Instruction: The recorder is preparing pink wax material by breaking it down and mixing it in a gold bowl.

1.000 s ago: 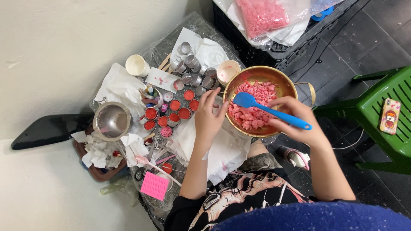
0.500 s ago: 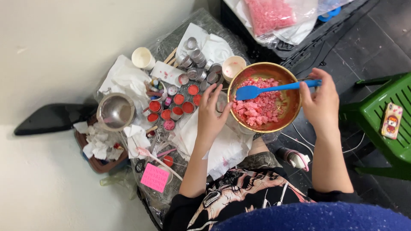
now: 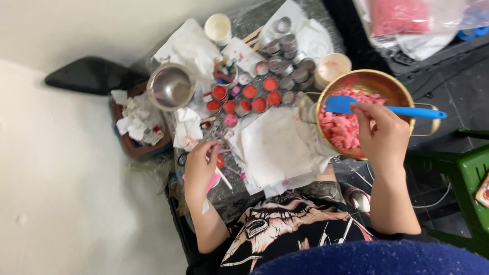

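Note:
My right hand (image 3: 383, 133) grips the blue spatula (image 3: 387, 108), whose blade rests on pink chunks (image 3: 340, 126) inside the brass pot (image 3: 379, 81). My left hand (image 3: 200, 165) has come down to the near left of the small table, with its fingers closed around thin pink and white sticks (image 3: 223, 179) by a small red-filled tin. Several small round tins filled with red wax (image 3: 243, 99) sit in rows in the middle of the table. White paper (image 3: 277, 147) lies between my two hands.
A steel funnel-like bowl (image 3: 170, 87) stands at the left, above a brown tray of crumpled tissue (image 3: 137, 122). Empty silver tins (image 3: 285, 48) and two paper cups (image 3: 219, 28) are at the back. A green plastic chair (image 3: 471, 178) is on the right, bags of pink chunks (image 3: 400, 18) beyond.
My left hand left the pot's rim and moved down-left to the sticks at the near edge of the table. The view swung left. My right hand shifted grip along the spatula over the pot.

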